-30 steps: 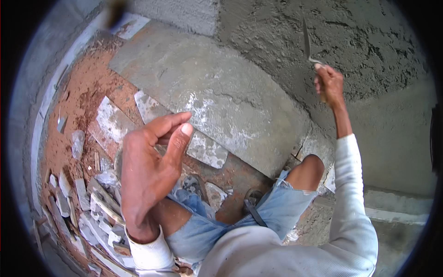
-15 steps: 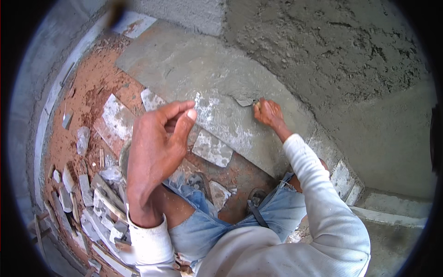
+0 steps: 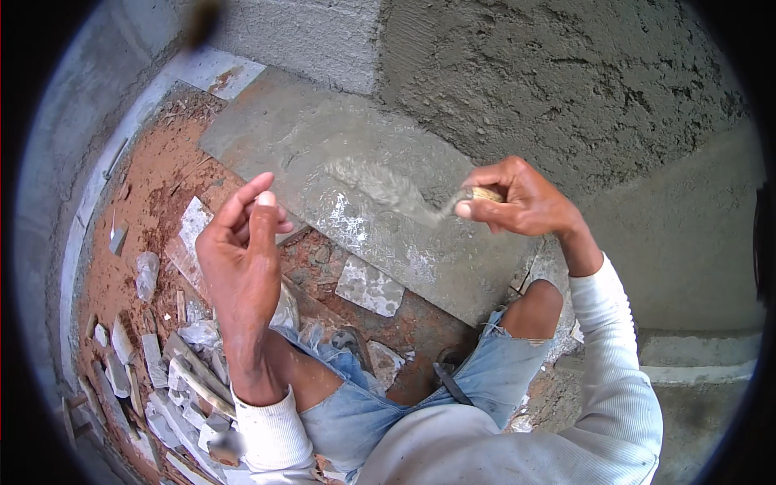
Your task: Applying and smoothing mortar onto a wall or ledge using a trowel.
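Note:
My right hand (image 3: 525, 198) is closed round the wooden handle of a trowel (image 3: 485, 194). Its blade points left, coated or loaded with wet grey mortar (image 3: 372, 182) and slightly blurred. The trowel is over a large grey slab (image 3: 291, 121) with a wet, smeared surface and white splashes. My left hand (image 3: 246, 242) is raised left of the trowel, palm inward. Its index finger and thumb stretch out, the other fingers bend loosely, and nothing shows between them.
Rough wet mortar (image 3: 558, 89) covers the wall at the far right. Broken tile strips (image 3: 174, 388) lie heaped on the reddish soil (image 3: 153, 194) at left. A white-splashed tile piece (image 3: 369, 285) lies near my knees, and a clear plastic bag (image 3: 146, 275) farther left.
My right hand has lifted the trowel from the slab's far part, moving right and nearer, and mortar now shows along its blade. The left hand has shifted left, its fingers a little more spread.

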Demonstrator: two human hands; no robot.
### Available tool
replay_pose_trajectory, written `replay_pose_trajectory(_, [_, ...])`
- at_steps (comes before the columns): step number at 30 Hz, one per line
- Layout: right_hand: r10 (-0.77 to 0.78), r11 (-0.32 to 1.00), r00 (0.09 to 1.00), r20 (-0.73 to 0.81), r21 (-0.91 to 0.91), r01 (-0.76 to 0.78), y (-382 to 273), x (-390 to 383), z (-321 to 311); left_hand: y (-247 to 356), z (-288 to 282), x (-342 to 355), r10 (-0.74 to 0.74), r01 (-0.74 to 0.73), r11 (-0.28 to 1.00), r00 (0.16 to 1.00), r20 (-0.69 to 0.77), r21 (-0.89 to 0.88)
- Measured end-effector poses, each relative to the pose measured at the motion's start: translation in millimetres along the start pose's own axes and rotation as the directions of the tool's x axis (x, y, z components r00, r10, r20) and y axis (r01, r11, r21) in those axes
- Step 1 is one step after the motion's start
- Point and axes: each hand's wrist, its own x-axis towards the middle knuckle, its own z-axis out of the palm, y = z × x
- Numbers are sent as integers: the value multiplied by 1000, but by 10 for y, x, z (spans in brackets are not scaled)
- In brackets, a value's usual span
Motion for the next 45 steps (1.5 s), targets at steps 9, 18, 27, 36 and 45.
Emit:
replay_pose_trajectory(9, [249, 963, 511, -822, 157, -217, 1015, -147, -1048, 208, 7, -106, -37, 37, 999, 999, 3, 25])
replay_pose_trajectory(18, [368, 888, 930, 9, -301, -348, 1483, -98, 2108, 135, 114, -36, -51, 52, 998, 998, 22, -25])
replay_pose_trajectory(27, [365, 795, 872, -326, -379, -474, 1859, 911, 2064, 133, 39, -150, -76, 77, 997, 996, 41, -16])
replay_pose_trajectory(36, [59, 883, 991, -121, -456, -108, 175, 551, 408, -69, 44, 185, -7, -22, 988, 981, -193, -150])
replay_pose_trajectory(45, [398, 888, 907, 137, 190, -418, 170, 914, -495, -19, -83, 68, -42, 11, 993, 965, -260, -119])
